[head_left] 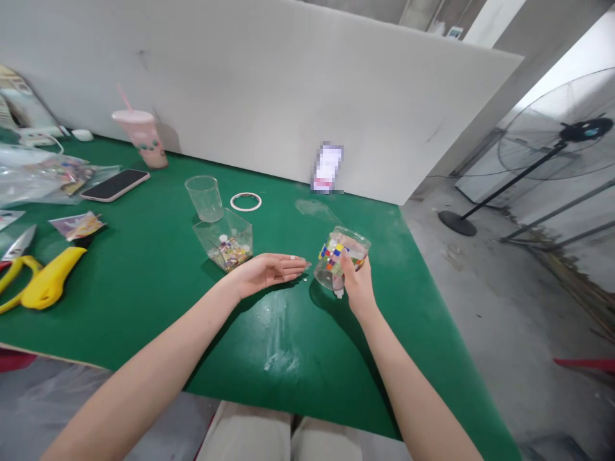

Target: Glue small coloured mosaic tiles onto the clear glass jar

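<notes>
Room: grey concrete floor [461, 282] to the right of the work area. A white panel [240, 96] stands along the far edge of the green desk [148, 282]. Desk surface smooth and glossy, with whitish smears [281, 355] near the front; probably a slick base for anything set down wet. A pedestal fan [586, 130] stands on the floor, well apart from the desk.

On the desk, left side: yellow-handled scissors [52, 282], a pink drink cup [144, 137] with a straw. Nearer the middle: an open clear container [240, 227] with mixed beads [230, 253] in its bottom, just beside the left forearm.

Right hand [358, 278]: curled round the tiled clear cup [329, 278], thumb on the near wall. Cup is tilted and appears lifted off the desk, right of the left hand [276, 269]. Left hand: fingers nearly straight and together; a small pale bit [308, 264] shows at the tips. Cannot tell whether it is gripped.

Handling (judged): cup light, thin-walled and fairly stiff; bare wall likely slippery, may flex or crack if squeezed. Best hold: bare wall or rim, light pressure, keeping off the coloured square tiles [330, 251], which could slide if not fully stuck.
</notes>
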`<state>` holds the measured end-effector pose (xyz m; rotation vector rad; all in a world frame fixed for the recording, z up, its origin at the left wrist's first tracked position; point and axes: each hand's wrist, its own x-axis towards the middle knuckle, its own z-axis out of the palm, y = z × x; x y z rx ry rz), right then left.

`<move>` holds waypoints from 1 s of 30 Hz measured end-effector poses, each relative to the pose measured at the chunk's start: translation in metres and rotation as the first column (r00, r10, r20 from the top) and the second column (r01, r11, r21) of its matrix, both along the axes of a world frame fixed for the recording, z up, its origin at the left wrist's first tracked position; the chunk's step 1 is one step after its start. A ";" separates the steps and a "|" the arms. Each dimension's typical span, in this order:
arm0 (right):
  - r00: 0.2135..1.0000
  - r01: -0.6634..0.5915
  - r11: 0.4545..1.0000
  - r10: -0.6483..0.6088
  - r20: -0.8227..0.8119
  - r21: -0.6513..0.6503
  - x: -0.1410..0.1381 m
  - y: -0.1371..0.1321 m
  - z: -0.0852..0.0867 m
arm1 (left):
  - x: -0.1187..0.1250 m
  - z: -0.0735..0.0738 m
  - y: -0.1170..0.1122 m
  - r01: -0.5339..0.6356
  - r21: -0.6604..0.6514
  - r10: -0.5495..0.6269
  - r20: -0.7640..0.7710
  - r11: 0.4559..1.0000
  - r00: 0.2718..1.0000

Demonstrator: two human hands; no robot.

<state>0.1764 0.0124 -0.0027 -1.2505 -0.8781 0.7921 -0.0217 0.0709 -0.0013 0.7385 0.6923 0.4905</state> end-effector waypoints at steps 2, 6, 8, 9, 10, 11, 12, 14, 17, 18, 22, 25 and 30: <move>0.999 0.001 1.000 -0.001 -0.039 -0.012 0.001 0.001 -0.003 | -0.003 0.004 -0.001 -0.006 -0.013 0.006 -0.016 1.000 1.000; 0.995 -0.032 0.997 0.025 -0.097 -0.065 0.003 0.001 -0.008 | -0.005 0.004 -0.002 0.002 -0.019 -0.002 0.006 1.000 1.000; 0.994 -0.048 0.996 0.039 -0.105 -0.076 0.003 0.000 -0.008 | -0.006 0.003 -0.001 0.001 -0.017 0.000 0.026 1.000 1.000; 0.994 -0.046 0.996 0.037 -0.107 -0.077 0.003 0.000 -0.008 | -0.006 0.002 -0.001 0.000 -0.013 0.000 0.037 1.000 0.999; 0.994 -0.040 0.996 0.031 -0.107 -0.081 0.003 0.000 -0.007 | -0.006 0.001 0.000 0.002 -0.008 -0.002 0.048 1.000 0.999; 0.994 -0.032 0.996 0.022 -0.107 -0.087 0.003 0.000 -0.007 | -0.007 0.000 0.000 0.007 -0.003 -0.007 0.061 1.000 0.998; 0.995 -0.023 0.995 0.013 -0.102 -0.094 0.004 0.000 -0.007 | -0.007 -0.001 0.000 0.016 0.000 -0.016 0.072 1.000 0.997; 0.998 -0.016 0.996 0.011 -0.060 -0.087 0.004 0.000 -0.006 | -0.006 -0.002 0.000 0.037 0.000 -0.037 0.086 0.999 0.996; 0.992 -0.018 0.999 0.013 0.125 0.036 0.002 -0.002 -0.007 | -0.003 -0.002 -0.003 0.034 -0.001 -0.034 0.070 0.999 0.997; 0.977 -0.018 0.995 -0.004 0.214 0.099 0.001 -0.003 -0.007 | -0.002 -0.001 -0.004 0.027 0.004 -0.028 0.056 1.000 0.998; 0.843 -0.095 0.944 -0.093 0.530 0.317 -0.002 -0.010 -0.006 | 0.003 0.004 -0.010 0.058 0.036 -0.058 0.021 0.998 0.998; 0.706 -0.234 0.900 -0.102 0.701 0.367 -0.001 -0.013 -0.006 | 0.004 0.010 -0.014 0.108 0.105 -0.114 0.053 0.989 0.992; 0.574 -0.313 0.887 -0.109 0.812 0.340 0.001 -0.012 -0.011 | 0.003 0.018 -0.016 0.178 0.214 -0.189 0.028 0.960 0.982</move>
